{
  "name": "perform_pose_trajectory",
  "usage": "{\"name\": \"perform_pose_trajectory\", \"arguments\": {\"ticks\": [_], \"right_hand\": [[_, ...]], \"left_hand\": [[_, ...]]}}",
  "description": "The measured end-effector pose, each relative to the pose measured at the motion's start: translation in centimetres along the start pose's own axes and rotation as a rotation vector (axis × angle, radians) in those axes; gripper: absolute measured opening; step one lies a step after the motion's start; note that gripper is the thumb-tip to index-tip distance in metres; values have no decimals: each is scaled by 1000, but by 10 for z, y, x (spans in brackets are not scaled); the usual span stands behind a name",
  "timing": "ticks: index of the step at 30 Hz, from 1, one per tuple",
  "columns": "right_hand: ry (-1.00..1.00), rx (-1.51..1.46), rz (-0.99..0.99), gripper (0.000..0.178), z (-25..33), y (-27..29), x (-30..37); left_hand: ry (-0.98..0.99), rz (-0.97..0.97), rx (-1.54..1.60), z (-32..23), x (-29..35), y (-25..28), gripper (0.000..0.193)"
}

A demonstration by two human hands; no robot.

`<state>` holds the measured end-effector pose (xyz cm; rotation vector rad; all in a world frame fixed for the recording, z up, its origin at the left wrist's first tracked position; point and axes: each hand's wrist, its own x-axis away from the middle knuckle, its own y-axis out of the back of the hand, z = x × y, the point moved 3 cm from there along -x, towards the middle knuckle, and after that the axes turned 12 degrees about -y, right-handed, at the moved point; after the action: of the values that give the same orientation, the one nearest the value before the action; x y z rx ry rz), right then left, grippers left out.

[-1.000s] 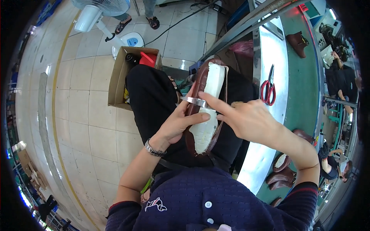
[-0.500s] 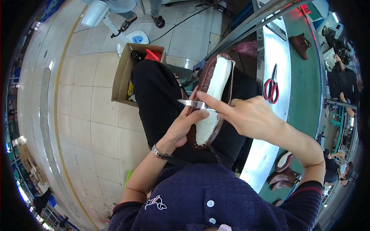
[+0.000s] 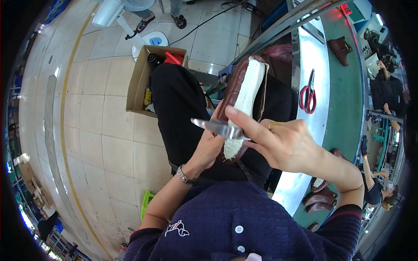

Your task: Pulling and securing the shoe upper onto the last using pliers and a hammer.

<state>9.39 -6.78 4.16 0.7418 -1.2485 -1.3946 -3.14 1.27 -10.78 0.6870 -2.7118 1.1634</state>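
A brown leather shoe [image 3: 235, 85] lies upturned across my lap, toe and heel pointing away from and toward me, its white underside [image 3: 250, 93] facing up. My left hand [image 3: 210, 145] grips its left side, thumb near the lower part of the underside. My right hand [image 3: 278, 141] is closed over the shoe, forefinger stretched along the underside. From it a shiny metal blade-like tool [image 3: 215, 128] sticks out to the left, crossing the shoe above my left thumb. The tool's handle is hidden in my right hand, and the blade is blurred.
Red-handled scissors [image 3: 308, 96] lie on the metal bench edge [image 3: 313, 56] at right. Beyond is a green conveyor [image 3: 337, 104] with brown shoes [image 3: 320, 200] and a boot [image 3: 339, 50]. A cardboard box [image 3: 138, 85] stands left of my knee, near a white fan [image 3: 106, 13].
My right hand and the metal tool have shifted slightly toward me, and more of the blade shows to the left. My left hand has moved slightly, its thumb lower.
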Motion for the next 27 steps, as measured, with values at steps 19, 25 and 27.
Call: {"name": "perform_pose_trajectory", "arguments": {"ticks": [19, 25, 27], "right_hand": [[-184, 11, 141, 82, 6, -36, 32], [96, -161, 8, 86, 22, -31, 53], [-147, -76, 81, 85, -8, -38, 58]], "left_hand": [[185, 278, -410, -5, 13, -6, 49], [64, 215, -392, 12, 14, -6, 41], [170, 359, -520, 1, 12, -9, 38]]}}
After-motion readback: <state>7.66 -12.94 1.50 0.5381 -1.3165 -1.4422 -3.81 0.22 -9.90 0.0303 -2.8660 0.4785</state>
